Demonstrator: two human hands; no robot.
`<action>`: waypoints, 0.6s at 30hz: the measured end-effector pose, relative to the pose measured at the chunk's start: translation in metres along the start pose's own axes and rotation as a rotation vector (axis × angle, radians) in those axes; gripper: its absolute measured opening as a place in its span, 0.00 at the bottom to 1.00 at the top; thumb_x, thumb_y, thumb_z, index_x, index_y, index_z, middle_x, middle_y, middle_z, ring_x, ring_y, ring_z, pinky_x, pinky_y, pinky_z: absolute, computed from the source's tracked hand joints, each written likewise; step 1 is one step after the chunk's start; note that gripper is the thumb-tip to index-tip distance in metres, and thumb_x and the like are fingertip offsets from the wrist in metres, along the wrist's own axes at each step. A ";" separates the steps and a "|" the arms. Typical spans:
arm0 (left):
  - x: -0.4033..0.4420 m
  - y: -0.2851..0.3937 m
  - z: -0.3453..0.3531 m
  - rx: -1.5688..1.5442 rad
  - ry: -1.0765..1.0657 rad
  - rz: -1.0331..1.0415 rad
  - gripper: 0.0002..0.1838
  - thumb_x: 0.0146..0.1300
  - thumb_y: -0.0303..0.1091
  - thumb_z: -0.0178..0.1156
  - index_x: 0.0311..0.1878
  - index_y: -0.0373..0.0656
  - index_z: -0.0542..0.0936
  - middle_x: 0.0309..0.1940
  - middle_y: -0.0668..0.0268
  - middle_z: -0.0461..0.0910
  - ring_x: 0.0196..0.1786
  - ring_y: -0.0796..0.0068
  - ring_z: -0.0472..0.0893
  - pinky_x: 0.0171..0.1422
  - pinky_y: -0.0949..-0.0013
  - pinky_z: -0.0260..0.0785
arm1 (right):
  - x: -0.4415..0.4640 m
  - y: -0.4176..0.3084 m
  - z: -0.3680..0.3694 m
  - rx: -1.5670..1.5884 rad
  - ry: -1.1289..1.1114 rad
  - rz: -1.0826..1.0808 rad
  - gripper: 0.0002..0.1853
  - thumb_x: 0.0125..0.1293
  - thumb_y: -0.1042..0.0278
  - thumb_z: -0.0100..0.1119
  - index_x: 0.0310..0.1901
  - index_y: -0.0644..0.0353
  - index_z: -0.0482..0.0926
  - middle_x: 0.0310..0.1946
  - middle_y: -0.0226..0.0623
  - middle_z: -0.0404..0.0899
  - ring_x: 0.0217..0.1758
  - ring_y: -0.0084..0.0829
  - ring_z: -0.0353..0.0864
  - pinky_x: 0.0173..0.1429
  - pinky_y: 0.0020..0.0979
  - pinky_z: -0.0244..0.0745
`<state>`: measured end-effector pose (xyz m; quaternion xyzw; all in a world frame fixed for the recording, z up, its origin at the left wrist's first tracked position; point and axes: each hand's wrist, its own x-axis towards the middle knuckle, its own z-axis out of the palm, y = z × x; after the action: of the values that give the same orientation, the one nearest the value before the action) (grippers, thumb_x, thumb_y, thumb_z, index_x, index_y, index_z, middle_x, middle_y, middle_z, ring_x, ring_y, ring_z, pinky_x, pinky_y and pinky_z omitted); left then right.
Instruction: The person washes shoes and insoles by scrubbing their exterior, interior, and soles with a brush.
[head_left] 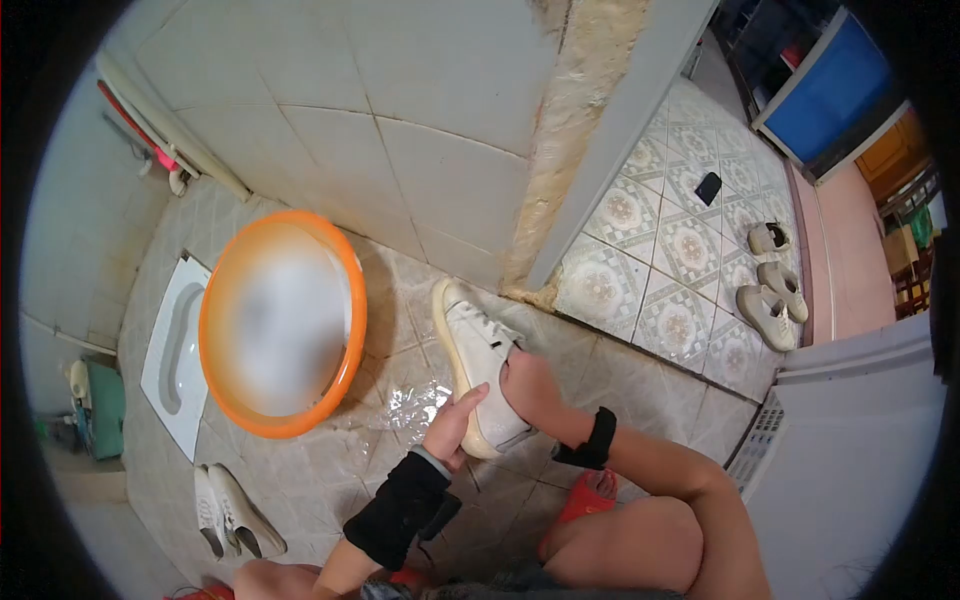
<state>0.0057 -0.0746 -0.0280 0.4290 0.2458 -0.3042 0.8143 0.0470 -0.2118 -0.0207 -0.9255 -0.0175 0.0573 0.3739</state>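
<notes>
A white lace-up sneaker [476, 350] is held above the wet floor, its toe pointing away from me and its pale sole turned to the left. My left hand [455, 428] grips the shoe near the heel, thumb along its side. At the shoe's opening is my right hand [530, 388], partly inside; its fingers are hidden, so I cannot see what they hold. A black wrap [402, 508] covers my left wrist, and a black band [598, 440] circles the right one. To the left stands an orange basin [358, 345] with whitish, blurred contents.
A white squat toilet [170, 400] lies behind the basin at left. A pair of white shoes [238, 515] sits at lower left. Beyond a raised doorway edge are several light shoes [768, 312] and a dark object [708, 188]. A tiled wall [400, 170] rises ahead.
</notes>
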 end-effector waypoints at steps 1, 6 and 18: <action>-0.003 0.001 -0.001 -0.052 -0.018 -0.043 0.27 0.59 0.43 0.57 0.57 0.36 0.65 0.47 0.61 0.74 0.46 0.71 0.76 0.50 0.69 0.69 | 0.004 -0.001 -0.002 -0.020 0.000 -0.034 0.10 0.57 0.68 0.47 0.25 0.67 0.70 0.21 0.58 0.73 0.27 0.55 0.74 0.33 0.48 0.68; -0.006 0.010 -0.006 0.013 0.030 0.007 0.28 0.60 0.45 0.55 0.56 0.35 0.66 0.48 0.60 0.74 0.48 0.69 0.76 0.51 0.68 0.68 | 0.006 0.002 0.002 0.042 -0.089 0.041 0.11 0.58 0.67 0.46 0.35 0.65 0.75 0.23 0.55 0.74 0.28 0.52 0.75 0.34 0.45 0.69; -0.025 0.034 -0.007 0.177 0.030 -0.026 0.28 0.62 0.50 0.51 0.57 0.35 0.67 0.47 0.62 0.75 0.48 0.75 0.75 0.53 0.70 0.66 | -0.023 0.001 -0.005 0.242 -0.311 -0.092 0.20 0.63 0.65 0.45 0.57 0.55 0.66 0.25 0.53 0.75 0.28 0.51 0.75 0.33 0.43 0.68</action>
<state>0.0111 -0.0465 0.0033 0.5004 0.2356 -0.3289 0.7655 0.0244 -0.2184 -0.0156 -0.8522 -0.1103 0.1839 0.4773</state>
